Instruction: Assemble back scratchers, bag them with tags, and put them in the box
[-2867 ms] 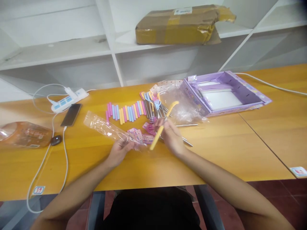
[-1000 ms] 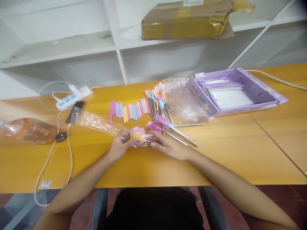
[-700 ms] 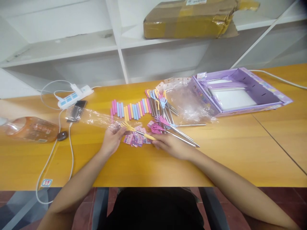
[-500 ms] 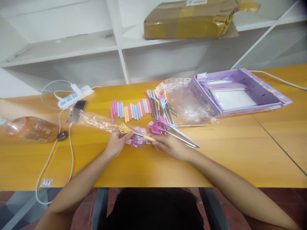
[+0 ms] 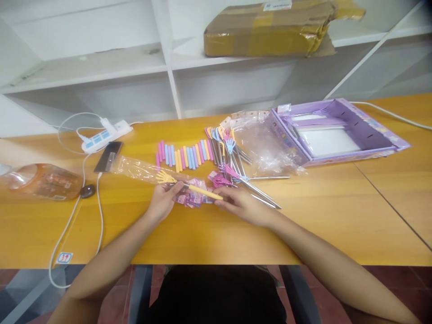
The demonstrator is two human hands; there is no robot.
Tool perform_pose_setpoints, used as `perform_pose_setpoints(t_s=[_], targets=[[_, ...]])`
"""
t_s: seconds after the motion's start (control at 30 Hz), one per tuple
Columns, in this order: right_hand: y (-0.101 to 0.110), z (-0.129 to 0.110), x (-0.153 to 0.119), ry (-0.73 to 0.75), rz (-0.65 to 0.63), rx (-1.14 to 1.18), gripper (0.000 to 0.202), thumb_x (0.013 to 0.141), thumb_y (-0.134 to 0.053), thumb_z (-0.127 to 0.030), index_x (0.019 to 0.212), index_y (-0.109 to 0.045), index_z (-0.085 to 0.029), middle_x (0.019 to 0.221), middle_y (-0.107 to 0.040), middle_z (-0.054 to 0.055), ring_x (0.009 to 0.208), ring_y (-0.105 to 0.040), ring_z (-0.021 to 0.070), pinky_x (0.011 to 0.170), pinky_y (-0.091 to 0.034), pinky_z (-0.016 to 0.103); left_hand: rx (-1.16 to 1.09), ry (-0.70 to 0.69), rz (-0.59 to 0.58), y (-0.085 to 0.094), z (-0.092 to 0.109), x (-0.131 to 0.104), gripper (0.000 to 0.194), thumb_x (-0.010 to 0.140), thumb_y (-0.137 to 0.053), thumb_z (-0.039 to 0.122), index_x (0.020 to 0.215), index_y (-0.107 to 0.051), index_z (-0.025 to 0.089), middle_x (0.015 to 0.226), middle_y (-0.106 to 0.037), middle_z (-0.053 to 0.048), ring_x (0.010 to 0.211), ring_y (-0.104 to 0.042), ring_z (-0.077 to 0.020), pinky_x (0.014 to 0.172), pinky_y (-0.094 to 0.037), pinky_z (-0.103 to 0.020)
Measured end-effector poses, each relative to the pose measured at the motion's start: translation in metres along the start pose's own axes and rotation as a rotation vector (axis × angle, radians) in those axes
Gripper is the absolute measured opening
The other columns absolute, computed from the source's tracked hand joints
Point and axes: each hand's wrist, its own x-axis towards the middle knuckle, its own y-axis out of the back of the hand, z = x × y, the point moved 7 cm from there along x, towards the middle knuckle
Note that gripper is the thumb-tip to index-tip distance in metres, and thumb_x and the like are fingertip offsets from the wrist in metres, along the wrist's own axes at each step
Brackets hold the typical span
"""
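Observation:
A yellow back scratcher with a hand-shaped head lies across both hands, tilted down to the right. My left hand is closed round its shaft just below the head. The fingers of my right hand pinch the end of its yellow handle. A long clear plastic sleeve stretches left from beside my left hand; whether that hand also grips it I cannot tell. Small pink and purple cards lie beneath the handle. Beyond my right hand are pink back scratchers with bare metal shafts.
Coloured handle tubes form a row behind the hands. Clear plastic bags lie beside a purple box. At left are a phone, a power strip, an orange bottle and loose cables. A taped carton sits on the shelf.
The yellow back scratcher has slid left through my left hand, and more of its handle shows. The clear sleeve's far end has drawn back, uncovering more of the phone.

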Motion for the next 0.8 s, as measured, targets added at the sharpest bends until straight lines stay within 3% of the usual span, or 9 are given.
perform_pose_setpoints(t_s=[0.17, 0.33, 0.47, 0.67, 0.8], targets=[[-0.002, -0.007, -0.004, 0.044, -0.124, 0.084, 0.032, 0.116, -0.041, -0.042, 0.123, -0.064, -0.021, 0.098, -0.073, 0.005, 0.079, -0.066, 0.0165, 0.076, -0.053, 0.031, -0.092, -0.002, 0.016, 0.004, 0.005, 0.006, 0.035, 0.074, -0.099, 0.039, 0.088, -0.083, 0.012, 0.083, -0.082, -0.007, 0.068, -0.077, -0.0168, 0.066, -0.065, -0.027], [0.001, -0.007, -0.004, 0.065, -0.111, 0.018, 0.033, 0.117, -0.037, -0.038, 0.120, -0.065, -0.020, 0.098, -0.071, 0.005, 0.083, -0.065, 0.0174, 0.079, -0.051, 0.031, -0.078, 0.043, -0.008, -0.001, 0.002, 0.003, 0.041, 0.070, -0.101, 0.041, 0.089, -0.083, 0.010, 0.077, -0.080, -0.007, 0.066, -0.076, -0.0160, 0.067, -0.064, -0.026], [-0.001, -0.005, -0.001, 0.075, -0.092, -0.047, 0.027, 0.116, -0.045, -0.035, 0.109, -0.067, -0.020, 0.092, -0.070, 0.004, 0.080, -0.065, 0.0171, 0.076, -0.048, 0.029, 0.018, 0.070, -0.126, -0.010, -0.005, -0.005, 0.041, 0.075, -0.098, 0.043, 0.093, -0.082, 0.011, 0.080, -0.081, -0.008, 0.069, -0.078, -0.0204, 0.065, -0.064, -0.029], [-0.014, -0.003, 0.002, 0.119, -0.122, -0.053, 0.018, 0.109, -0.062, -0.031, 0.123, -0.068, -0.020, 0.106, -0.073, 0.006, 0.091, -0.065, 0.0190, 0.079, -0.048, 0.029, 0.246, 0.031, -0.396, -0.025, -0.019, -0.016, 0.030, 0.087, -0.089, 0.041, 0.102, -0.081, 0.016, 0.094, -0.082, -0.007, 0.081, -0.079, -0.0210, 0.081, -0.066, -0.034], [-0.021, -0.002, 0.002, 0.083, -0.142, -0.057, 0.020, 0.107, -0.066, -0.030, 0.124, -0.068, -0.020, 0.103, -0.070, 0.004, 0.088, -0.063, 0.0181, 0.078, -0.047, 0.028, 0.354, 0.051, -0.435, -0.028, -0.023, -0.021, 0.032, 0.088, -0.087, 0.044, 0.104, -0.081, 0.017, 0.099, -0.082, -0.009, 0.089, -0.078, -0.0233, 0.084, -0.065, -0.035]])
